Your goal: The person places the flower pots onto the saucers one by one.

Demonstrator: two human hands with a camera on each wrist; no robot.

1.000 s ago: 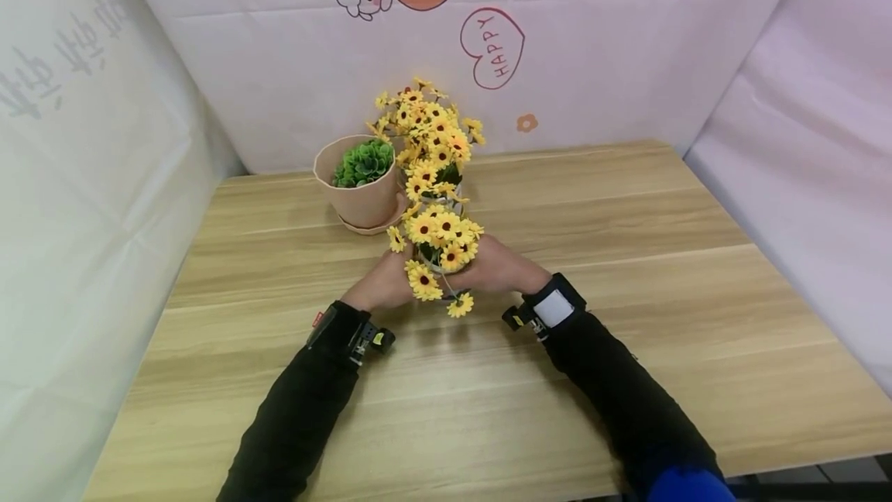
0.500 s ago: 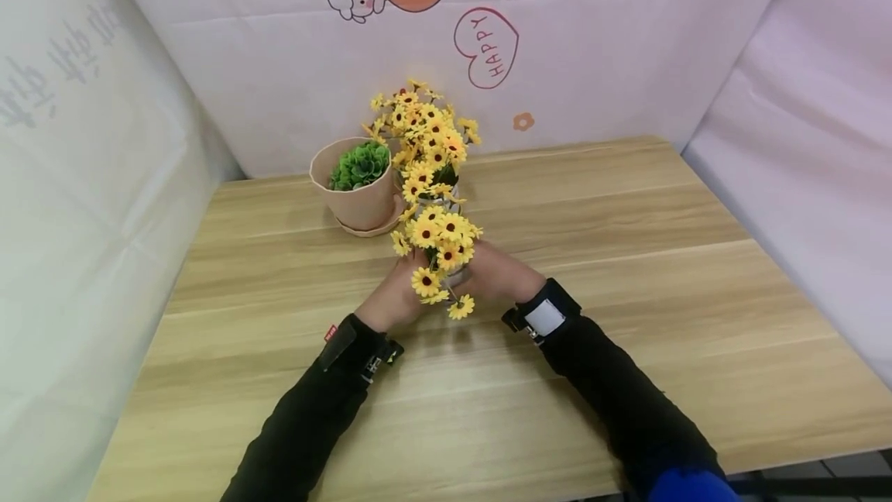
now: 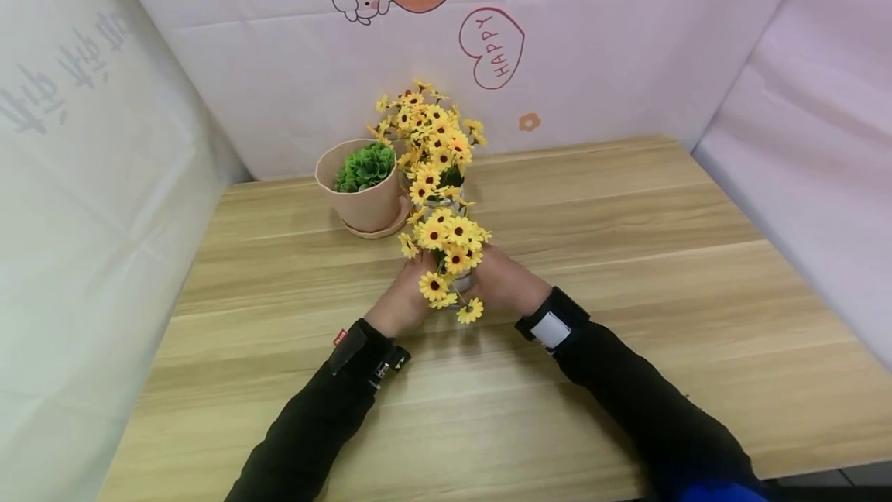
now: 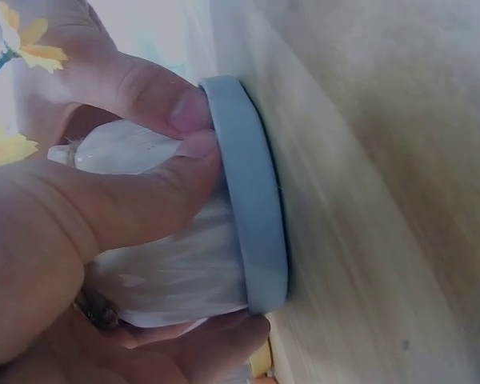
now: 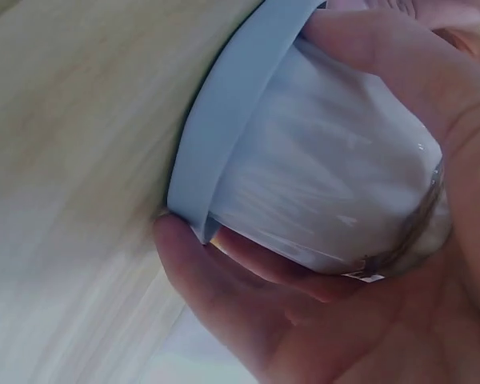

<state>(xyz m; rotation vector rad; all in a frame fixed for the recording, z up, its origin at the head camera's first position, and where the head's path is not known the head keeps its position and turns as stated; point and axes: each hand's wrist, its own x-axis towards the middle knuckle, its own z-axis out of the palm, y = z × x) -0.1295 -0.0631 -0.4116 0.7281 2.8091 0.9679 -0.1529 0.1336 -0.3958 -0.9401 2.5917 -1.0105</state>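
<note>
A small white pot (image 4: pixel 176 276) of yellow artificial daisies (image 3: pixel 446 242) stands near the middle of the wooden table, both hands around it. It sits in a blue-grey saucer (image 5: pixel 224 136), its side tied with twine. My left hand (image 3: pixel 407 297) grips the left side, thumb on the pot near the saucer. From the right, my right hand (image 3: pixel 512 285) holds the pot, with one finger low against the saucer's edge. In the head view the blooms hide much of the pot and the fingers.
Right behind stands another pot of yellow daisies (image 3: pixel 439 138), partly overlapped by the front one. To its left is a pinkish-beige pot (image 3: pixel 369 208) with a green plant (image 3: pixel 365 166), on a matching saucer. A white printed cloth (image 3: pixel 606 60) hangs behind the table.
The front daisies have shifted slightly right and toward me. My left hand and wrist have turned and moved a little right. The other pots stay put.
</note>
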